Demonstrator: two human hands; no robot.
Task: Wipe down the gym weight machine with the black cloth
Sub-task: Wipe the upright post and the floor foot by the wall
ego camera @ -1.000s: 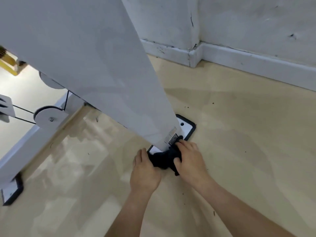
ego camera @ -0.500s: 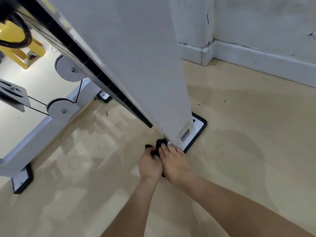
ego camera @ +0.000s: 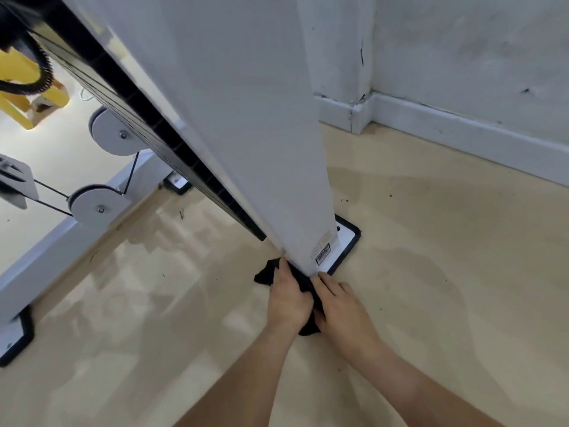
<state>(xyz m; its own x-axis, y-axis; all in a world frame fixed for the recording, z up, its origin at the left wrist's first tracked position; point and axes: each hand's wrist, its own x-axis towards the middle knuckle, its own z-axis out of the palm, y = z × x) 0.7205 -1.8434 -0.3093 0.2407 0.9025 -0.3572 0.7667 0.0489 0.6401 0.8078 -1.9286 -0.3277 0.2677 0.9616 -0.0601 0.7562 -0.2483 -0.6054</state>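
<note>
Left hand [ego camera: 288, 298] and right hand [ego camera: 341, 303] sit close together, fingers flat, pressing the cloth [ego camera: 266, 275] onto the column [ego camera: 246, 118] foot to scrub its lowest corner.

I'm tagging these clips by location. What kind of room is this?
Most likely a gym or workout room: a white weight machine with cable pulleys stands on a pale floor beside a scuffed white wall.
</note>
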